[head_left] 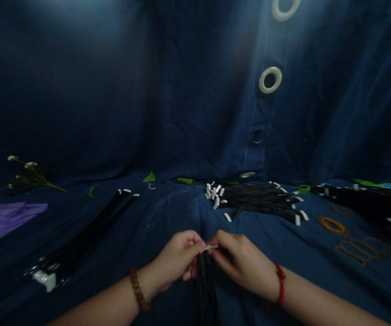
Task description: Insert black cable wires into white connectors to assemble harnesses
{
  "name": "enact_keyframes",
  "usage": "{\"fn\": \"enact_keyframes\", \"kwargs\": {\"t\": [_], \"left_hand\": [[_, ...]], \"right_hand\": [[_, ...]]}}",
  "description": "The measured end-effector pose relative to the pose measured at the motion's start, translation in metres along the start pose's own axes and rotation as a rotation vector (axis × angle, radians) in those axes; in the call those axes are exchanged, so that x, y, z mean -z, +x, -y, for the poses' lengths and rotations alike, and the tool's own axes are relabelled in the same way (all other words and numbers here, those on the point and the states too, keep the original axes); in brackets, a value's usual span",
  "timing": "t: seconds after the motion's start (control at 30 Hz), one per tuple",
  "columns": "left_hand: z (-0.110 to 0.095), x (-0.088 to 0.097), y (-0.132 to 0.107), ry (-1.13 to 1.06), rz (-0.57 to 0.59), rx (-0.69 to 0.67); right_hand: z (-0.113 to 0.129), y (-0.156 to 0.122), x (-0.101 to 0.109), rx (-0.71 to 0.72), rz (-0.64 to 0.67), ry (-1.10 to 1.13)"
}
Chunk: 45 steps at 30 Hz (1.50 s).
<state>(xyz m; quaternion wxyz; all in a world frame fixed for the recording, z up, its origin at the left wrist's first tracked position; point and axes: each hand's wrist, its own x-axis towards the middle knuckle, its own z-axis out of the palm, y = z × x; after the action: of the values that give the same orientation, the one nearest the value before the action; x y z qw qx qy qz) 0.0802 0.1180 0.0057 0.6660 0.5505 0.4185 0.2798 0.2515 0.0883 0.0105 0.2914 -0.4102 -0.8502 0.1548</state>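
Note:
My left hand [181, 256], with a brown bead bracelet at the wrist, is closed in a pinch near the middle front. It grips the top of a bunch of black strips [205, 290] that hangs down toward me. Facing it, my right hand [238, 258], with a red cord bracelet, pinches the small whitish end [210, 247] of the strips. The fingertips of both hands nearly meet there. Beyond them lies a pile of black strips with white tips [259, 199]. Another black bundle [86, 235] lies to the left.
Orange rubber bands [333, 225] lie at the right, near more black strips [368, 206]. At the left are purple cloth [8, 219] and white flowers on green stems [32, 176]. A dark blue curtain [195, 90] with pale rings [270, 68] hangs behind the blue cloth surface.

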Motion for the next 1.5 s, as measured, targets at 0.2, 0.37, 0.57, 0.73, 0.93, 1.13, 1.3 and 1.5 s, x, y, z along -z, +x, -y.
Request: {"fn": "enact_keyframes", "kwargs": {"t": [0.2,0.37,0.57,0.73,0.93,1.13,1.3,1.5], "left_hand": [[-0.003,0.002,0.000,-0.033,0.030,0.073],[-0.001,0.003,0.001,-0.047,0.024,0.077],[-0.001,0.003,0.002,-0.068,0.028,0.063],[-0.001,0.003,0.002,-0.063,0.031,0.042],[-0.002,0.002,0.002,-0.031,0.015,0.040],[-0.001,0.001,0.001,-0.025,0.002,0.049],[-0.001,0.000,0.001,0.010,0.015,0.037],[0.002,-0.003,0.003,0.080,0.039,-0.002]], "right_hand": [[0.000,-0.004,0.002,0.044,0.032,-0.005],[-0.004,-0.005,0.003,0.132,0.059,-0.063],[-0.006,-0.006,-0.003,0.197,0.031,-0.145],[-0.007,-0.006,-0.004,0.197,0.024,-0.129],[-0.007,-0.005,-0.004,0.142,0.023,-0.071],[-0.006,-0.001,-0.004,0.063,0.012,0.031],[0.002,0.006,0.000,-0.099,-0.025,0.112],[-0.007,0.015,-0.004,-0.395,0.108,0.303]]}}
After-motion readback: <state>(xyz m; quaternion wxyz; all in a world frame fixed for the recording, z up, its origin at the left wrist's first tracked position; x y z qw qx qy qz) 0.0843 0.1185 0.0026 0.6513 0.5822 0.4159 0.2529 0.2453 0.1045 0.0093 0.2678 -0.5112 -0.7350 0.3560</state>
